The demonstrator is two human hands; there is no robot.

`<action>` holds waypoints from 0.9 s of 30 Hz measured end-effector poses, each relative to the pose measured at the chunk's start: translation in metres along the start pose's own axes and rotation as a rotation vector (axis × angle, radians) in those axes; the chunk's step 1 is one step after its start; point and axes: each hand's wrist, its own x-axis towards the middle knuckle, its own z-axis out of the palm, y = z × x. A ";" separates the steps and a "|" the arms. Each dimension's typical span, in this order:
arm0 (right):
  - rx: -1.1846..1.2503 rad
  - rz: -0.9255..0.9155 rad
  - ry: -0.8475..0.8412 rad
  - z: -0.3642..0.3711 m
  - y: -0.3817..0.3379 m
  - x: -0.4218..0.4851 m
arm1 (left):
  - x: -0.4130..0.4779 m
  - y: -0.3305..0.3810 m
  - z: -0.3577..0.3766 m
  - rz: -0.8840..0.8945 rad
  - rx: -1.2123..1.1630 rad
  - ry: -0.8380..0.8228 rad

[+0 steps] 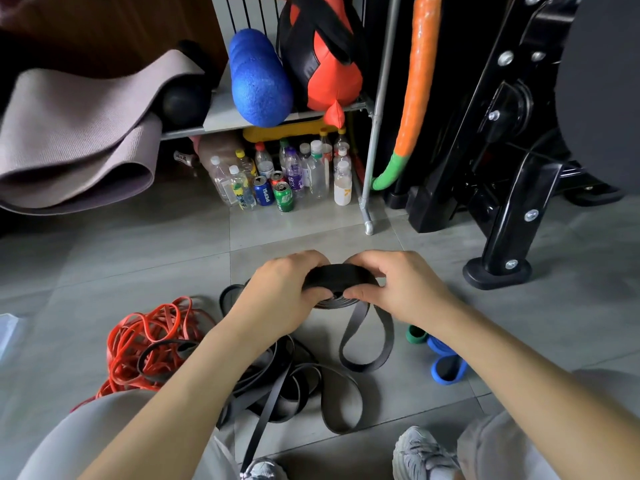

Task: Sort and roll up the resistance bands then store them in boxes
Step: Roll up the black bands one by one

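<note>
A partly rolled black resistance band (337, 277) is held above the floor between both hands. My left hand (280, 292) grips its left side and my right hand (398, 289) grips its right side, thumbs pressing the coil. The band's loose tail (367, 337) hangs down in a loop to the floor. Under my arms lies a heap of loose black bands (298, 386). A tangle of red bands (149, 341) lies to the left. A rolled green band (415, 335) and a blue band (446, 365) sit on the floor at the right.
A metal shelf rack (375, 109) stands behind, with a blue foam roller (258, 77) and a red bag on it and several bottles and cans (284, 174) under it. A folded mat (69, 140) lies at left. A black machine base (498, 271) stands at right.
</note>
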 end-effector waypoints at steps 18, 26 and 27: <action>0.616 0.165 0.097 -0.021 0.003 0.014 | 0.002 0.003 0.000 -0.254 -0.992 0.192; 0.579 0.177 0.065 -0.023 0.004 0.011 | 0.006 0.002 0.009 -0.312 -1.145 0.122; 0.523 0.182 0.064 -0.023 0.004 0.010 | 0.007 0.000 0.012 -0.302 -0.988 0.127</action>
